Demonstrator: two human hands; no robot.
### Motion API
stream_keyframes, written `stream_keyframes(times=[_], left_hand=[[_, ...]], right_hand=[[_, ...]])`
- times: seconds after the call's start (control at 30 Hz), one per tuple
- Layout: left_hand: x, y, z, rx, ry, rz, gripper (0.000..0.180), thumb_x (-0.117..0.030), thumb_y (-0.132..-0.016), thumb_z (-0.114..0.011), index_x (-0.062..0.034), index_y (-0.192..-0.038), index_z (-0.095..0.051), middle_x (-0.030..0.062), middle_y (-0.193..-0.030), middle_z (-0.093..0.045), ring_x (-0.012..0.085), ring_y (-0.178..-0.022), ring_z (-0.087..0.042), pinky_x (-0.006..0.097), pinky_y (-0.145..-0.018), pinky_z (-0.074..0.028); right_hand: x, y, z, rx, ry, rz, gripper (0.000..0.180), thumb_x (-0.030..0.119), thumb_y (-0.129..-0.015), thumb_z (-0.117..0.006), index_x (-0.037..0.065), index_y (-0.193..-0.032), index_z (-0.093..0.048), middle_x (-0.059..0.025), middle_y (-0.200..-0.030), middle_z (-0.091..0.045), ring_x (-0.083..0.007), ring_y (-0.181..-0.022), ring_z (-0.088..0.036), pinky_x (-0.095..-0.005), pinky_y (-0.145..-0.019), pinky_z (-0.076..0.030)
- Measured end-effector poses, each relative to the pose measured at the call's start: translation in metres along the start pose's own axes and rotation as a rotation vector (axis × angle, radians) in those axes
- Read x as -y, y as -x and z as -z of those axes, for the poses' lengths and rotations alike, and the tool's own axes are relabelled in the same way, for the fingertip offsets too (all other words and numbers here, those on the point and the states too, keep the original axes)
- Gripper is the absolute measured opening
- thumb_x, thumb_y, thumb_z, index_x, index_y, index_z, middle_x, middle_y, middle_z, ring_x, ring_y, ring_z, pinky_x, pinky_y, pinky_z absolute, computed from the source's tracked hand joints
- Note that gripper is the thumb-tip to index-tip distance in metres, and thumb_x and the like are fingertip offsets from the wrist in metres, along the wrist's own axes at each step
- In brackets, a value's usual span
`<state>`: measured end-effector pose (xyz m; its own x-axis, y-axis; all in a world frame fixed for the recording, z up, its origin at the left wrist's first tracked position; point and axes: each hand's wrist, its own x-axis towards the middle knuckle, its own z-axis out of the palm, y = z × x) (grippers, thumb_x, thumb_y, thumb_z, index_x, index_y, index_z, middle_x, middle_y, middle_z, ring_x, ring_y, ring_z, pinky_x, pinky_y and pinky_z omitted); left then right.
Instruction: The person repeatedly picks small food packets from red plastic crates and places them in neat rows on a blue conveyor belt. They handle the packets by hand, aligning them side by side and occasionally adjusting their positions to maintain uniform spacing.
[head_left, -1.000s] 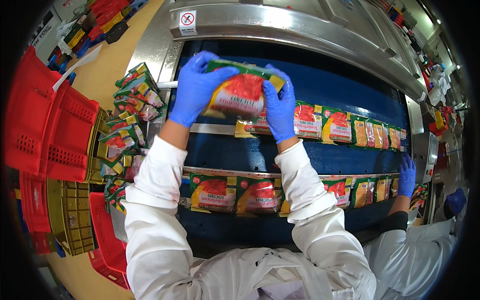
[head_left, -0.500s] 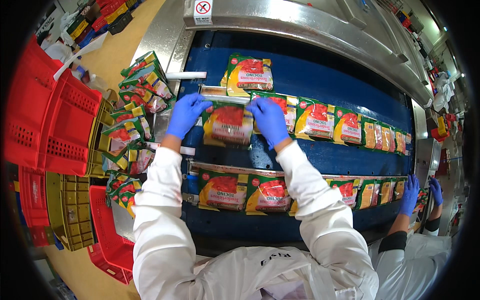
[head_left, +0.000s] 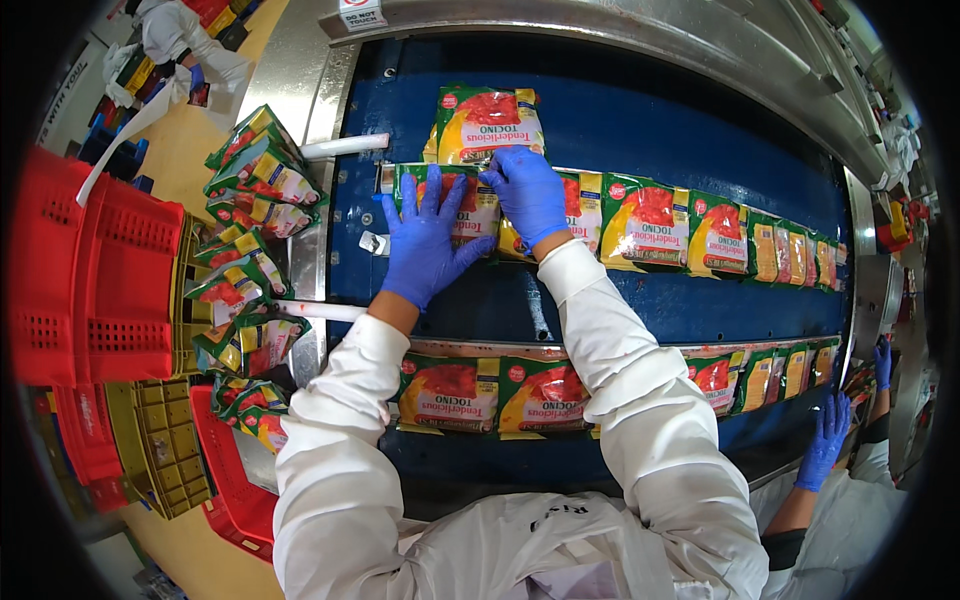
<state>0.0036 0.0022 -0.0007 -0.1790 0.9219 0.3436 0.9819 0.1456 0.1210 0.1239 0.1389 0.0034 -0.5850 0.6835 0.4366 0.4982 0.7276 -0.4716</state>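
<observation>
A red, green and yellow plastic food pouch point(head_left: 482, 207) lies flat at the left end of the upper row on the blue machine bed point(head_left: 640, 115). My left hand point(head_left: 428, 245) rests on it, open with fingers spread, covering much of its front. At the pouch's upper right corner my right hand point(head_left: 530, 192) has its fingers bent together on the edge; the fingertips are partly hidden. Just above, more pouches point(head_left: 488, 120) lie stacked. Similar pouches point(head_left: 645, 225) continue the row rightward, and a second row point(head_left: 450, 392) lies nearer me, partly behind my right sleeve.
Loose pouches point(head_left: 262, 180) are piled along the steel left edge, beside white bars point(head_left: 345, 147). Red crates point(head_left: 100, 280) and a yellow crate point(head_left: 170, 440) stand further left. A steel cover point(head_left: 600, 30) spans the far side. A co-worker's gloved hand point(head_left: 828, 440) is at the lower right.
The pouch that both hands held above the bed now lies in line with the upper row. My left hand has moved from its corner onto its front and spread; my view has shifted slightly.
</observation>
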Motion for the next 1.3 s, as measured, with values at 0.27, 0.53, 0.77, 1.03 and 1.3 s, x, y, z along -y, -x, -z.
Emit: stream_keyframes(times=[0.27, 0.53, 0.77, 1.03, 1.3], left_hand=[[-0.029, -0.046, 0.041, 0.291, -0.034, 0.338, 0.091, -0.072, -0.077, -0.054, -0.0136, -0.144, -0.037, 0.026, -0.14, -0.041, 0.0497, -0.126, -0.04, 0.064, -0.1, -0.029], [0.043, -0.17, -0.028, -0.037, 0.3, 0.508, 0.068, -0.052, -0.084, -0.062, 0.0016, -0.124, -0.054, 0.0281, -0.109, -0.063, 0.0429, -0.102, -0.06, 0.043, -0.089, -0.048], [-0.001, -0.175, -0.018, -0.365, 0.315, 0.156, 0.041, -0.041, -0.093, -0.055, -0.0002, -0.086, -0.058, 0.0218, -0.083, -0.063, 0.0415, -0.079, -0.06, 0.047, -0.069, -0.046], [-0.005, -0.134, 0.116, -0.836, 0.302, -0.202, 0.024, -0.023, -0.086, -0.07, -0.0074, -0.076, -0.054, 0.0091, -0.07, -0.053, 0.0275, -0.062, -0.053, 0.037, -0.058, -0.043], [0.02, -0.039, 0.242, -1.006, 0.506, 0.227, 0.017, -0.017, -0.094, -0.061, -0.001, -0.089, -0.06, 0.0019, -0.077, -0.058, 0.0096, -0.07, -0.05, 0.026, -0.064, -0.044]], right_hand=[[-0.007, -0.006, -0.007, -0.135, -0.036, -0.038, 0.022, 0.02, -0.081, -0.066, 0.006, -0.095, -0.056, -0.0125, -0.094, -0.06, -0.0321, -0.085, -0.061, -0.0415, -0.073, -0.051], [0.005, -0.007, -0.004, -0.092, -0.065, -0.125, 0.017, 0.018, -0.082, -0.063, 0.009, -0.091, -0.052, -0.0122, -0.091, -0.059, -0.034, -0.085, -0.059, -0.0435, -0.072, -0.05], [-0.005, -0.004, -0.005, -0.05, 0.05, -0.126, 0.012, 0.012, -0.083, -0.058, 0.009, -0.095, -0.058, -0.0119, -0.091, -0.06, -0.032, -0.084, -0.063, -0.044, -0.069, -0.052], [-0.004, -0.003, -0.004, -0.129, -0.1, -0.02, 0.017, 0.016, -0.079, -0.066, 0.008, -0.092, -0.058, -0.0104, -0.087, -0.059, -0.0311, -0.087, -0.059, -0.041, -0.076, -0.049], [-0.047, -0.012, 0.098, -0.124, -0.188, -0.066, 0.023, 0.028, -0.082, -0.069, 0.009, -0.095, -0.065, -0.0122, -0.091, -0.061, -0.0307, -0.092, -0.059, -0.0391, -0.081, -0.048]])
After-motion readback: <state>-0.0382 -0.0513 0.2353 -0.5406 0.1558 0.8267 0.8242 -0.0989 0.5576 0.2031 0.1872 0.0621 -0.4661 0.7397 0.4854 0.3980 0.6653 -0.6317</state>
